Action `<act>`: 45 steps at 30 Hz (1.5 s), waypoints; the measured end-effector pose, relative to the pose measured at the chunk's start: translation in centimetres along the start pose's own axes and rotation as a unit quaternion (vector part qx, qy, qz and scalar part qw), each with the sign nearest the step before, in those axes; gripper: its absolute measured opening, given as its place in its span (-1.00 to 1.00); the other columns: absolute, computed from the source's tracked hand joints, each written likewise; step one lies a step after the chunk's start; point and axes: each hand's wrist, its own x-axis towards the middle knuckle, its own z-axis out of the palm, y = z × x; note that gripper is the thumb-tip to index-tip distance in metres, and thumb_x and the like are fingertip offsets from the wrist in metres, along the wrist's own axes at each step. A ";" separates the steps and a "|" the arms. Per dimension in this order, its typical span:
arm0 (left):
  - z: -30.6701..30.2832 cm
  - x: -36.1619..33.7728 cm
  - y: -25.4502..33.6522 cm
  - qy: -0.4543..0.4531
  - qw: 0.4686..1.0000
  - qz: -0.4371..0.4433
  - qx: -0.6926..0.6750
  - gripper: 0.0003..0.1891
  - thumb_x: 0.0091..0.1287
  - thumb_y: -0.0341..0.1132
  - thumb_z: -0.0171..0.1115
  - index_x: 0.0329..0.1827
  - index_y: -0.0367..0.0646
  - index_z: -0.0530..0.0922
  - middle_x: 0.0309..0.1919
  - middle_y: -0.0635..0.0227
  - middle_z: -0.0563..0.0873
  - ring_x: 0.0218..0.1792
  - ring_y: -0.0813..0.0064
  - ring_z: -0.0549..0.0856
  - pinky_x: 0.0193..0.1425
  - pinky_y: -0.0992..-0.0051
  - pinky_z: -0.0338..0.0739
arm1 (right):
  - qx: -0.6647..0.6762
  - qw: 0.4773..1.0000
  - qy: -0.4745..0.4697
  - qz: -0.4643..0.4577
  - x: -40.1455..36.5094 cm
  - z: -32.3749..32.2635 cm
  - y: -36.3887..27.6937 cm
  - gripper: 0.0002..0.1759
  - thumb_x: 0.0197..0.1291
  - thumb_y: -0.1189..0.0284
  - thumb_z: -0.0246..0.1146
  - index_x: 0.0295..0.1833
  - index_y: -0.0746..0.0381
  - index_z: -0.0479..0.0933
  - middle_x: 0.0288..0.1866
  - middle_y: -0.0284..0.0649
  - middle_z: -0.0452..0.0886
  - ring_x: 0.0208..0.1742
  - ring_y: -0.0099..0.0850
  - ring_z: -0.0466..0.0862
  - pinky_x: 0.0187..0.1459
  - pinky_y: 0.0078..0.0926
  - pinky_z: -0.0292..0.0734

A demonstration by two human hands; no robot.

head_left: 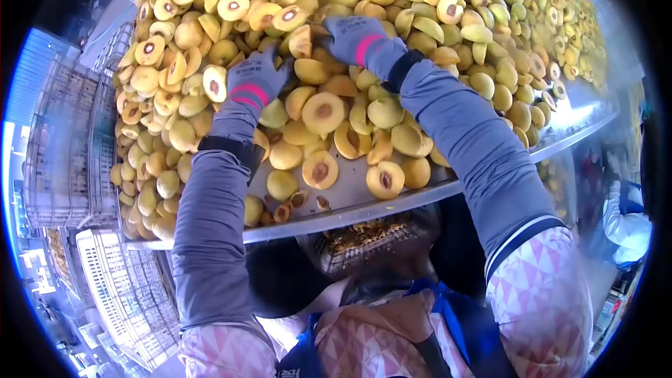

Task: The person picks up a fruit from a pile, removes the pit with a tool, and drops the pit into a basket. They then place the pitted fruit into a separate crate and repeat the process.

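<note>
Halved yellow fruits (323,113), many with brown pits, lie piled on a metal table (420,194). Both of my hands are in grey gloves with pink bands, over the middle of the pile. My left hand (257,75) touches fruit at the centre-left, next to a half with a pit; its fingertips are partly hidden among the fruit, and whether it grips one is unclear. Farther right and forward, my right hand (357,38) reaches into the pile beside an upright cut half (301,41). Its fingers are mostly hidden.
The table's raised metal edge runs in front of my body. Below it stands a crate (364,241) with brown scraps. Stacked plastic crates (70,147) and a white crate (129,294) are at the left. Another person (626,227) in white is at the far right.
</note>
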 end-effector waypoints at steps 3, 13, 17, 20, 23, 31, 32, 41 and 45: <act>0.7 -2.0 0.2 -0.011 1.000 0.020 0.005 -0.42 0.38 0.14 -0.01 0.36 0.03 0.38 0.16 0.14 0.61 0.11 0.09 0.62 0.20 0.19 0.47 | 0.033 0.999 -0.033 0.010 -2.2 0.2 -1.0 -0.54 0.31 -0.02 0.03 -0.01 0.14 0.49 -0.06 -0.04 0.68 -0.01 -0.07 0.66 0.01 -0.12 0.50; 0.4 -7.0 -2.3 0.029 0.970 0.094 -0.223 -0.48 0.35 0.04 0.11 0.32 0.03 0.45 0.25 0.16 0.54 0.26 0.10 0.50 0.35 0.24 0.37 | 0.118 0.990 0.080 -0.016 -9.6 -4.9 -1.7 -0.65 0.23 0.09 0.17 -0.04 0.09 0.49 -0.20 -0.11 0.69 -0.12 -0.10 0.68 -0.09 -0.10 0.52; -3.9 -9.3 -1.0 0.074 0.949 0.049 -0.303 -0.59 0.31 -0.10 0.22 0.19 -0.01 0.57 0.09 0.20 0.64 0.04 0.28 0.65 0.19 0.35 0.49 | 0.175 0.982 0.066 -0.020 -15.7 -8.5 -2.7 -0.68 0.20 0.15 0.23 -0.04 0.09 0.48 -0.28 -0.08 0.67 -0.22 -0.05 0.68 -0.20 -0.06 0.53; -6.5 -12.3 -0.2 0.081 0.909 0.044 -0.405 -0.67 0.30 -0.27 0.26 0.12 -0.08 0.62 -0.13 0.34 0.72 -0.35 0.56 0.64 -0.21 0.55 0.56 | 0.242 0.969 0.038 -0.026 -23.9 -10.5 -5.5 -0.69 0.17 0.19 0.27 -0.03 0.07 0.49 -0.38 -0.05 0.63 -0.36 -0.01 0.67 -0.34 -0.08 0.54; -5.3 -13.2 -1.2 0.098 0.886 0.031 -0.452 -0.67 0.31 -0.27 0.26 0.13 -0.07 0.62 -0.21 0.38 0.74 -0.46 0.67 0.60 -0.29 0.61 0.54 | 0.218 0.971 0.087 -0.042 -31.0 -8.8 -7.3 -0.67 0.19 0.20 0.27 -0.01 0.13 0.48 -0.38 -0.05 0.63 -0.37 -0.01 0.66 -0.37 -0.12 0.53; -1.5 -13.8 1.0 0.143 0.985 0.064 -0.075 -0.48 0.24 0.01 0.29 0.24 0.07 0.54 0.21 0.27 0.58 0.15 0.22 0.60 0.18 0.30 0.49 | 0.311 0.950 -0.010 -0.004 -35.7 -6.8 -9.9 -0.66 0.21 0.20 0.23 -0.08 0.23 0.43 -0.28 0.02 0.59 -0.24 0.05 0.62 -0.20 -0.06 0.50; -3.6 -14.9 2.9 0.154 0.982 0.062 -0.095 -0.52 0.23 -0.02 0.31 0.20 0.08 0.56 0.11 0.25 0.63 0.06 0.19 0.63 0.15 0.31 0.51 | 0.316 0.949 -0.012 -0.001 -35.8 -6.8 -9.7 -0.66 0.21 0.20 0.23 -0.08 0.23 0.43 -0.28 0.02 0.59 -0.24 0.05 0.62 -0.20 -0.06 0.50; -1.1 -18.7 6.7 0.040 0.978 0.150 -0.141 -0.45 0.12 -0.24 0.45 0.20 -0.02 0.48 -0.13 0.24 0.66 -0.18 0.30 0.68 -0.01 0.42 0.57 | 0.425 0.898 0.116 0.014 -34.0 -6.2 -9.3 -0.69 0.27 0.22 0.26 -0.10 0.24 0.46 -0.43 0.04 0.57 -0.39 0.05 0.60 -0.38 -0.09 0.48; -2.6 -20.1 7.1 -0.034 0.836 -0.040 -0.546 -0.54 0.20 -0.34 0.42 0.13 -0.19 0.47 -0.16 0.38 0.65 -0.23 0.59 0.67 -0.28 0.60 0.63 | 0.600 0.790 -0.018 0.123 -33.4 -8.1 -9.3 -0.74 0.29 0.30 0.25 -0.08 0.27 0.48 -0.44 0.02 0.56 -0.40 0.03 0.58 -0.37 -0.16 0.46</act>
